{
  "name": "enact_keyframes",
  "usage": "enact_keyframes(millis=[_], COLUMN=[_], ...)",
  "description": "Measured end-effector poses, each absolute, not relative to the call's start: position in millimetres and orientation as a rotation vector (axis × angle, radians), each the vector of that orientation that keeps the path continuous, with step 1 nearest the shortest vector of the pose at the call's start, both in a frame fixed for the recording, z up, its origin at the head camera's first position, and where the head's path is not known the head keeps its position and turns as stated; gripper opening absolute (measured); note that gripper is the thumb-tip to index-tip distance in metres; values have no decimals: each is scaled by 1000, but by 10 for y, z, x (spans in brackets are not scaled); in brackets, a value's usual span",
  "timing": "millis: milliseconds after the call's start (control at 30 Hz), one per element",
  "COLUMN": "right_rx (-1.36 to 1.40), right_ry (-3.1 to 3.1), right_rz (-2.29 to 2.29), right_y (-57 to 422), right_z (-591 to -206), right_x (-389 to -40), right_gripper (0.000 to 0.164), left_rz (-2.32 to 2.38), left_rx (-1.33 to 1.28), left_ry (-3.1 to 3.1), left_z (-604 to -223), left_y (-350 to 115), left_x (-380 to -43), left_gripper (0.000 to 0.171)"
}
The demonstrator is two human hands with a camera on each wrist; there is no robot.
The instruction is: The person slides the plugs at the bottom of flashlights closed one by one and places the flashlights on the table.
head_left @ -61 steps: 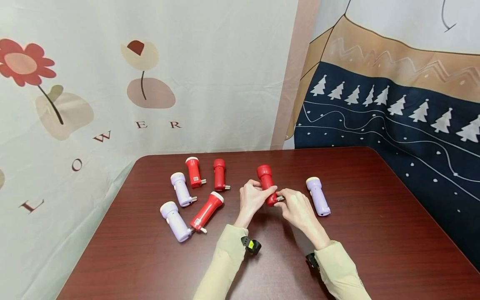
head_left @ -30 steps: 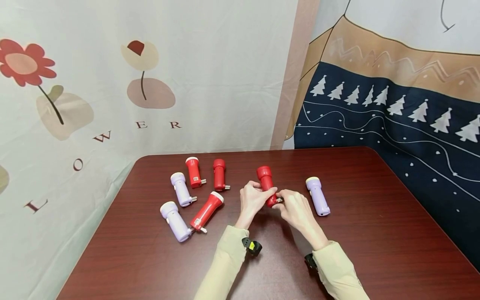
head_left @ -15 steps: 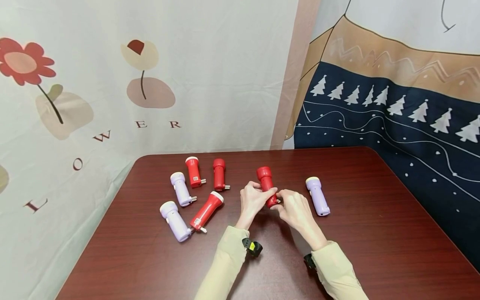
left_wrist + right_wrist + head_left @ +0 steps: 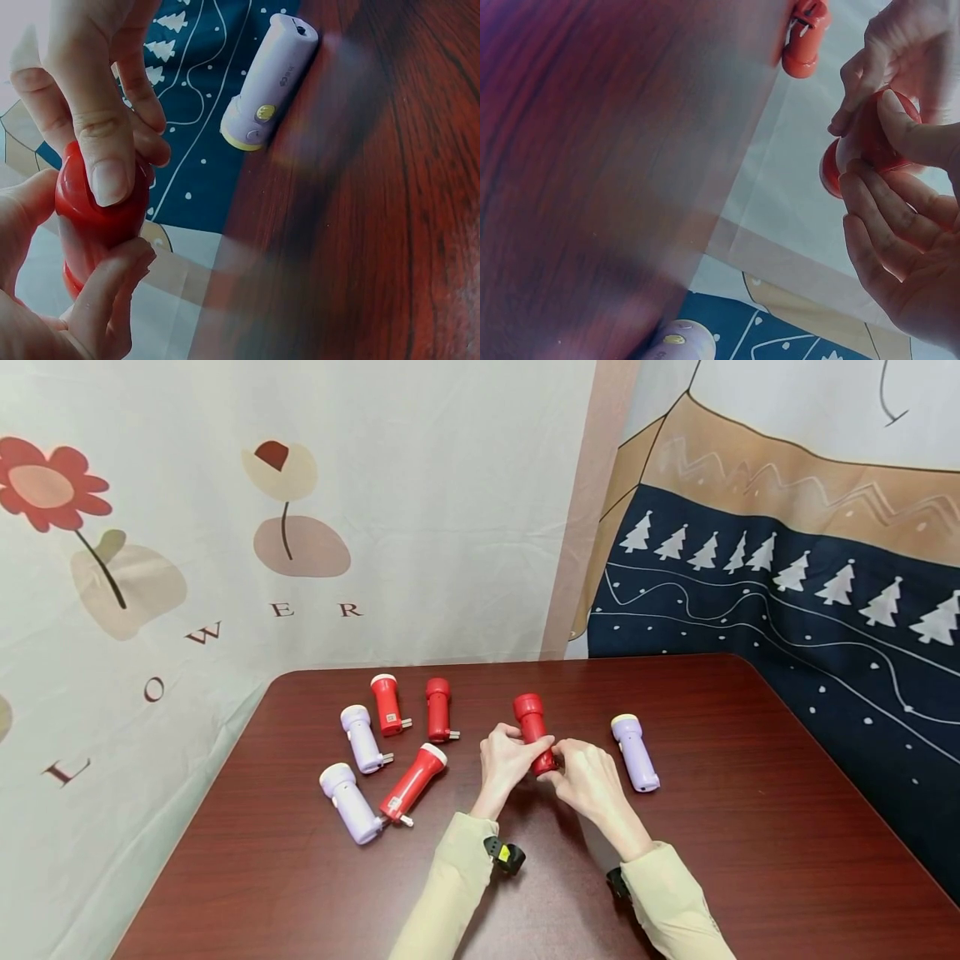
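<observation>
A red flashlight (image 4: pixel 532 723) is held over the table, head pointing away. My left hand (image 4: pixel 504 762) grips its body between thumb and fingers. At the tail end, my right hand (image 4: pixel 597 782) pinches the flashlight, its thumb pressing on the butt; the left wrist view shows that thumb flat on the red end (image 4: pixel 75 191). No plug prongs show on this flashlight now; the right fingers may cover part of the end. Right of my hands lies a lavender flashlight (image 4: pixel 637 755), without visible prongs.
On the left of the brown table (image 4: pixel 315 902) lie several flashlights with prongs sticking out: red ones (image 4: pixel 387 705), (image 4: pixel 438 710), (image 4: pixel 412 785) and lavender ones (image 4: pixel 364 742), (image 4: pixel 351 804). Printed cloths (image 4: pixel 450 527) hang behind the table.
The metal prongs at the red flashlight's tail have swung in and gone from sight as the right thumb pressed. My right hand has shifted slightly left; the left hand keeps its grip.
</observation>
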State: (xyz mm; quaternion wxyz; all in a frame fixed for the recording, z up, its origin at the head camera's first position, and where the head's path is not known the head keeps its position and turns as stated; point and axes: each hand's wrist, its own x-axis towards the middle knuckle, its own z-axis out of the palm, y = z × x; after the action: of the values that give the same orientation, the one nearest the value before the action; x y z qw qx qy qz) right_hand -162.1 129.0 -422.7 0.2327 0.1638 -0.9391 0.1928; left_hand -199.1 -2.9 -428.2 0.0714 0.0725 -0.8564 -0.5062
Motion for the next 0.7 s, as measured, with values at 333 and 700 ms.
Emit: enact_keyframes(millis=[333,700], right_rx=[453,442], right_ry=[-2595,-2684], right_rz=[499,553], right_y=[1295,1392], right_z=[-4223,-4194], right_x=[-1631,-1660], right_gripper=[27,37], left_rz=[-1520,-1585], left_rx=[245,234], left_ry=[-2584,-2578], left_z=[-4282,-4252], left_y=[-10,26], left_x=[-1996,-2055], left_gripper=[44,49])
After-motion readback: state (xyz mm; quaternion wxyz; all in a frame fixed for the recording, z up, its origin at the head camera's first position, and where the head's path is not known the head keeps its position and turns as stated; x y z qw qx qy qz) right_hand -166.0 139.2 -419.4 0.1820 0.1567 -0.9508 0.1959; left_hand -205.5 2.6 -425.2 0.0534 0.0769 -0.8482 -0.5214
